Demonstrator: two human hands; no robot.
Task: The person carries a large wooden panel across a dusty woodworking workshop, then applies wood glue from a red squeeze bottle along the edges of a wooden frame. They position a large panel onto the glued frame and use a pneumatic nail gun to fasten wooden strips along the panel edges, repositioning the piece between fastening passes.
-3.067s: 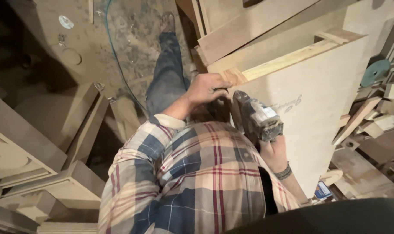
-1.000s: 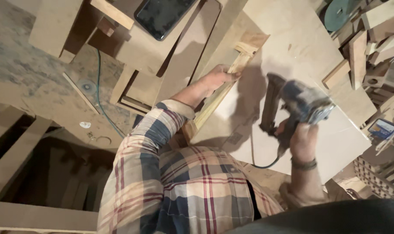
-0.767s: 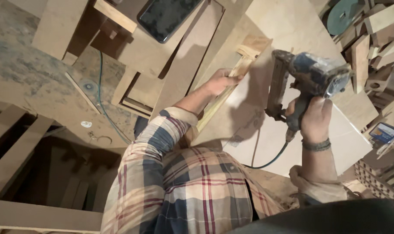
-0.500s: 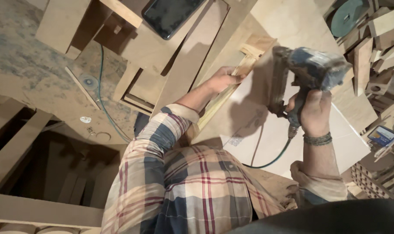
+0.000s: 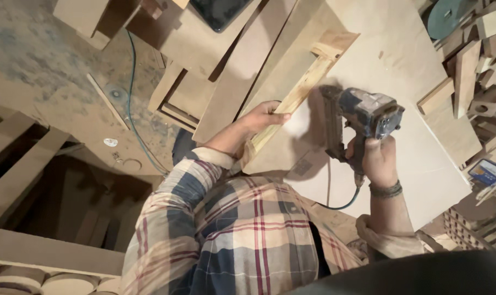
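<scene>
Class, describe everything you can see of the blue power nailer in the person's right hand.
The blue power nailer is a dusty, worn tool with a dark magazine, gripped at its handle by the right hand. It hangs over the pale wooden board, nose towards the light wooden strip. A thin hose leaves its handle base.
</scene>
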